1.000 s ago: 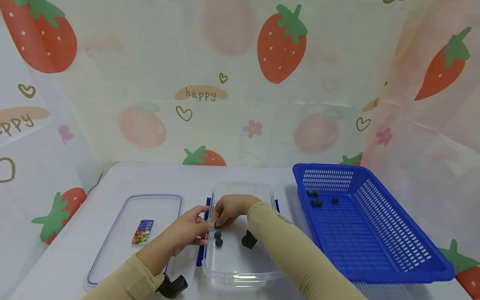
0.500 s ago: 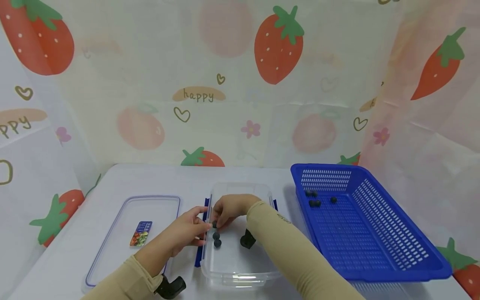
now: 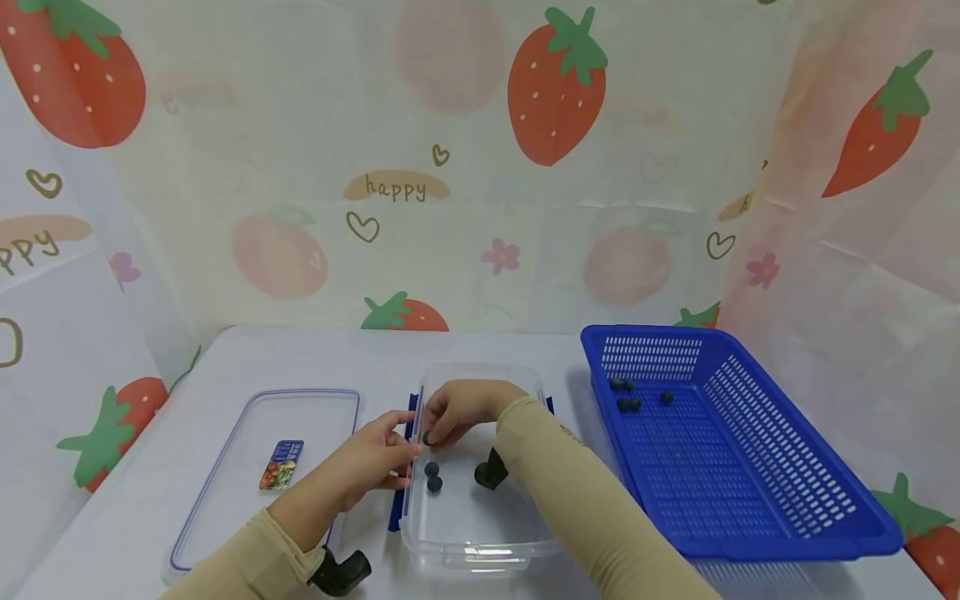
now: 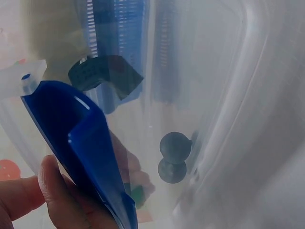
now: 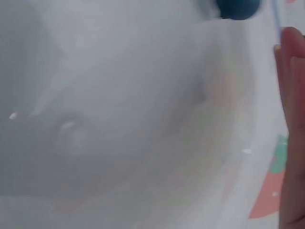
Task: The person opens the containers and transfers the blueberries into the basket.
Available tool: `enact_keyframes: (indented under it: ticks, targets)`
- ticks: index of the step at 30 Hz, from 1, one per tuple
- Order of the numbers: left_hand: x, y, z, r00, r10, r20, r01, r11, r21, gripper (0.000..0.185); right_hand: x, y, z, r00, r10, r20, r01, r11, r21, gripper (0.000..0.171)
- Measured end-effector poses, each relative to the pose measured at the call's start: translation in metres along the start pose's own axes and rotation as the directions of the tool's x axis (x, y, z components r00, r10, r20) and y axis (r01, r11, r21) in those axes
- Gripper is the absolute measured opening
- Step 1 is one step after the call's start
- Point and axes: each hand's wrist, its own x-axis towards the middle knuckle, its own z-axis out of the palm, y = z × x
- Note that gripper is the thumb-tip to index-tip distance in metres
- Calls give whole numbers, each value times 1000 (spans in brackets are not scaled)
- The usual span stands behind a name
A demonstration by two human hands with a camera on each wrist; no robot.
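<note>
While the right hand pinches a dark ball
the left hand grips the clear box by its left side

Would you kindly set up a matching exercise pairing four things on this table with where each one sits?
Things:
1. Clear container
2. Lid
3. Blue basket
4. Small label card

Places:
A. Lying on the lid
B. At the right of the table, with a few dark balls inside
C. Flat at the left of the table
D. In the middle, between the two hands

Right pairs: 1-D, 2-C, 3-B, 4-A
</note>
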Motion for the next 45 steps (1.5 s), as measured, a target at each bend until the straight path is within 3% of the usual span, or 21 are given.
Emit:
enact_keyframes:
  ticks: [6, 15, 26, 37, 45]
  targets:
    - [0, 1, 0, 1000, -1, 2, 1, 1000, 17, 55, -11, -9, -8, 999, -45, -10, 45, 999, 18, 11]
    - [1, 2, 0, 1000, -5, -10, 5, 1000, 7, 56, -35, -23, -30, 989, -106, -105, 105, 994, -10, 11]
    - [-1, 1, 0, 1000, 3, -10, -3, 1000, 8, 57, -96, -34, -81, 952, -164, -259, 143, 985, -98, 15]
    - [-3, 1, 0, 1000, 6, -8, -6, 1000, 6, 57, -167, 1, -121, 890, -154, -429, 133, 988, -80, 22]
    - [-2, 1, 1, 1000, 5, -4, -5, 1000, -5, 57, -211, 39, -141, 862, -146, -486, 142, 989, -45, 24]
